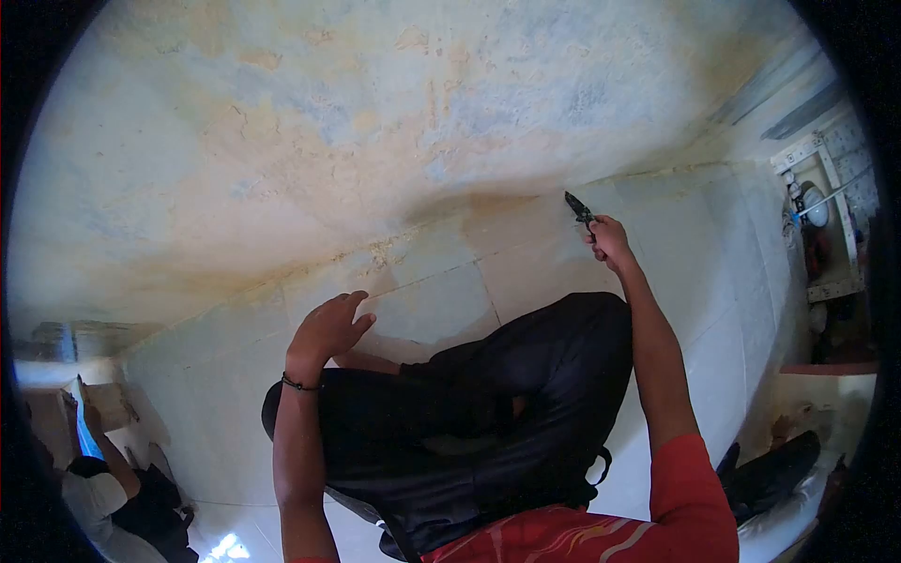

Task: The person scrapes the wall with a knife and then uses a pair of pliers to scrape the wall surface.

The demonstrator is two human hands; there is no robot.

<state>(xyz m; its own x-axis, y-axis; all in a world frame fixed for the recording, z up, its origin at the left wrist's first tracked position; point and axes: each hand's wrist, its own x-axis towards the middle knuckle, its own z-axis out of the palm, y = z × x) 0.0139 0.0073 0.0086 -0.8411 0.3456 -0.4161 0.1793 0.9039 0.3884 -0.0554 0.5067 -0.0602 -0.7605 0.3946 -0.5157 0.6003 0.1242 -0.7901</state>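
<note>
Person is crouching w/ knees up in dark trousers [526, 394], facing a stained, patchy wall [375, 122] that is meeting pale tiles [441, 300] lower down. Right hand [610, 239] is reaching out at full arm's length, fingers closed round the handle of a small dark scraping tool [579, 210]; the tool's pointed end is sitting up and left of the fist, touching or just about touching the wall right at the line where stained plaster is giving way to tile, can't tell which. Left hand [328, 328] is holding nothing: fingers are curled loosely, open, palm pressing toward the tile surface just above the left knee, looks like it's resting on the tile but contact isn't certain. A dark band [300, 385] is sitting round the left wrist. Red sleeve [690, 497] is covering the right upper arm, and red cloth w/ pale streaks is showing at bottom centre. Hands are well apart, left low and near the body, right high and off to the right. At bottom left another person [103, 488] in a light top is sitting or crouching near a blue item [86, 433], detail too small to make out. Far right, a white frame or shelf unit [831, 216] is standing w/ some small objects on it, blurred. A dark shoe-like shape [779, 474] is lying at lower right on the pale floor.
</note>
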